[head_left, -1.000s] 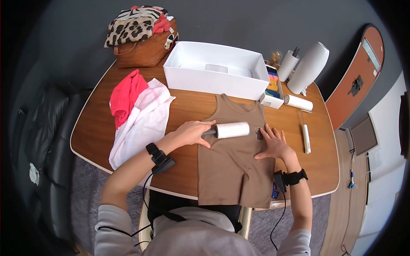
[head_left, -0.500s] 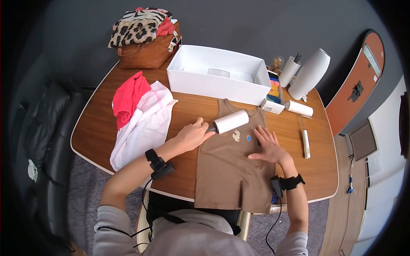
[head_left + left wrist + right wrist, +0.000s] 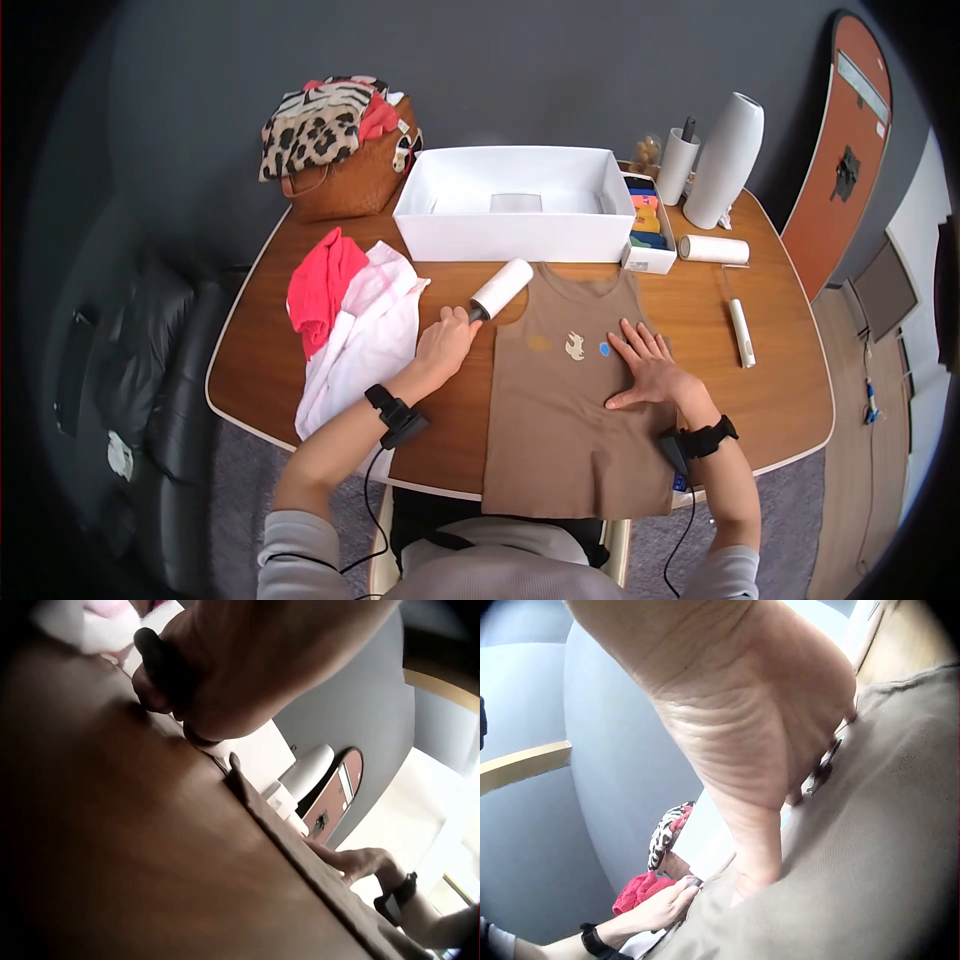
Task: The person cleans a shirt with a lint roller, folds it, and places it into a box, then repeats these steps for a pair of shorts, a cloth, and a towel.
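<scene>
A brown sleeveless top (image 3: pixel 560 430) lies flat on the wooden table, with a pale animal print (image 3: pixel 574 346) and a blue dot on its chest. My left hand (image 3: pixel 443 350) grips the dark handle (image 3: pixel 154 656) of a lint roller. Its white roll (image 3: pixel 503 288) points away from me, just beside the top's left shoulder. On the right side of the chest my right hand (image 3: pixel 655 370) rests with fingers spread, thumb pointing inward. The right wrist view shows its thumb (image 3: pixel 757 862) against the brown cloth.
White and red clothes (image 3: pixel 375 320) lie left of my left arm. Behind the top stands a white box (image 3: pixel 515 240), with a smaller box (image 3: pixel 649 262) of folded colourful items beside it. Another lint roller (image 3: pixel 714 249), a white vase (image 3: pixel 727 160) and a brown bag (image 3: pixel 350 185) are also on the table.
My left hand has drawn the lint roller off the chest to the left, uncovering the print and blue dot. My right hand stays on the top. The head view has shifted.
</scene>
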Demonstrator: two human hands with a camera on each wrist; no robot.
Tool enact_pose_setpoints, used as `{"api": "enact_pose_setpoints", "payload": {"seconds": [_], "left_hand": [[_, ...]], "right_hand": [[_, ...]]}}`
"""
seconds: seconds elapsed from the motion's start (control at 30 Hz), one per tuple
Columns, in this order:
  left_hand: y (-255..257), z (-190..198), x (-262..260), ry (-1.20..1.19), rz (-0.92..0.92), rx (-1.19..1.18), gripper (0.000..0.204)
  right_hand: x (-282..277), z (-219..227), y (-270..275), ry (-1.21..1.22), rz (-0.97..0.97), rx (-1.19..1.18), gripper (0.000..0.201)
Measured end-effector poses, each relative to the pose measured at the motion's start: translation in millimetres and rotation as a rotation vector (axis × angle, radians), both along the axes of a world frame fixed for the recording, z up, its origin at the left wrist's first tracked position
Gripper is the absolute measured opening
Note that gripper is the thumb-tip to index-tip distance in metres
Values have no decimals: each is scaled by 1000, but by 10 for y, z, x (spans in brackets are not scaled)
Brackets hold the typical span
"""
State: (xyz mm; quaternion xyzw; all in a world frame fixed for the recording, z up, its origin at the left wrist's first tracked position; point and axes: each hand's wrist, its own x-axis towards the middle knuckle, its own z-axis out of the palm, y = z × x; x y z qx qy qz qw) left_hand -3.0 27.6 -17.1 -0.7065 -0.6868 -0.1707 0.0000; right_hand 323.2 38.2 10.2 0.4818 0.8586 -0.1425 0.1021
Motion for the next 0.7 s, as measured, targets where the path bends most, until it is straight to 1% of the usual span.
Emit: {"api": "enact_pose_setpoints", "payload": {"seconds": [0.03, 0.1, 0.17, 0.23, 0.37, 0.43, 0.5, 0.63, 0.7], "left_hand": [[23, -18, -13, -14, -4, 13, 32], [-21, 125, 70, -41, -13, 32, 33], [-75, 250, 241, 17, -119, 8, 34], [-70, 227, 381, 64, -219, 22, 35], [85, 127, 426, 37, -139, -117, 34], [188, 78, 294, 39, -95, -81, 35], [284, 47, 131, 95, -64, -56, 36], [197, 171, 132, 90, -94, -11, 36], [7, 332, 257, 75, -220, -28, 36]], "right_hand": [[4, 23, -17, -2, 0, -2, 113], [0, 50, -46, -11, -5, -5, 113], [-14, 67, -56, -36, -4, -8, 113], [-22, 81, -62, -35, -6, -16, 114], [4, 59, -58, -29, 2, -20, 114], [24, 39, -73, -7, 4, -13, 113], [39, 34, -71, -2, 12, -1, 113], [26, 81, -88, -17, 9, 7, 112], [19, 76, -87, -15, 2, 2, 112]]}}
